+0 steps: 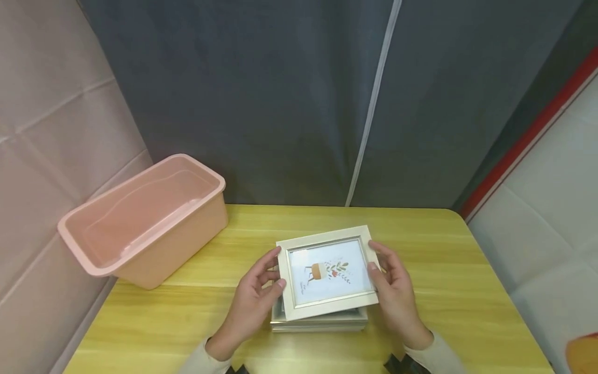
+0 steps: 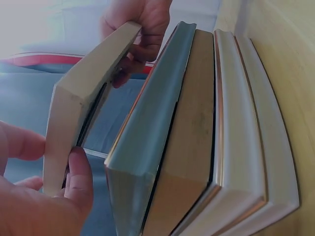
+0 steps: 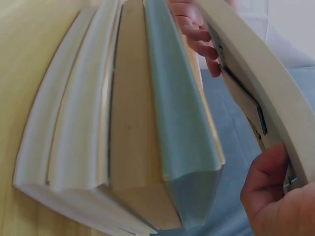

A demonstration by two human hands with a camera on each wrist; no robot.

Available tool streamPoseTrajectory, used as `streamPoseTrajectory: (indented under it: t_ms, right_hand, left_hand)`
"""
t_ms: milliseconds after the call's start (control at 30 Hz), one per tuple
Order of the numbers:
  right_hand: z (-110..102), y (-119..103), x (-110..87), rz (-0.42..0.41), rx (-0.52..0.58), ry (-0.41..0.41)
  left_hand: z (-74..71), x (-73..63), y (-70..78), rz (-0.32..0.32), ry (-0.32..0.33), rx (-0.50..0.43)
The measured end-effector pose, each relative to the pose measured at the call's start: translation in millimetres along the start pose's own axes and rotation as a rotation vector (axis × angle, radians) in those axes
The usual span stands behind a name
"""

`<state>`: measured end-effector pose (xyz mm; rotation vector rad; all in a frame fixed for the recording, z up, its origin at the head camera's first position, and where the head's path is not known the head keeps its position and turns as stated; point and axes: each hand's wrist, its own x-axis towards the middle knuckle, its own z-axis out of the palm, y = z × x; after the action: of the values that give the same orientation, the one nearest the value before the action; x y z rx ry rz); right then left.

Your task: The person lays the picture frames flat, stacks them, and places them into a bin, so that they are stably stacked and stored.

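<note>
A cream-white picture frame (image 1: 327,306) with a drawing of a plant in an orange pot is held tilted above a stack of picture frames (image 1: 320,325). My left hand (image 1: 256,298) grips its left edge between thumb and fingers. On the opposite edge, my right hand (image 1: 396,291) pinches it with the thumb on the front. Both wrist views show a gap between the held frame (image 2: 74,105) and the stack, whose top frame (image 3: 184,113) has a blue-grey edge. Below that lie a tan-edged frame (image 2: 189,128) and whitish ones.
A pink plastic bin (image 1: 179,244) stands at the back left of the yellow wood-grain table (image 1: 448,311). Behind the table hangs a dark grey curtain (image 1: 261,104). An orange object (image 1: 581,353) shows at the lower right edge of the head view.
</note>
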<state>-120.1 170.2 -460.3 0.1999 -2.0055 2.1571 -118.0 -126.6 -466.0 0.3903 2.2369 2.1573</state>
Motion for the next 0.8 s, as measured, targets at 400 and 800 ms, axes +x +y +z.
streamPoseTrajectory:
  t_ms: [400, 800]
  right_hand:
    - [-15, 3, 0.2, -0.028, -0.278, -0.108]
    - [-23, 7, -2.6, 0.073, -0.383, -0.201]
  left_hand:
    - [-6.2, 0.0, -3.4, -0.056, 0.065, 0.052]
    - [-13.2, -1.6, -7.8, -0.132, 0.123, 0.136]
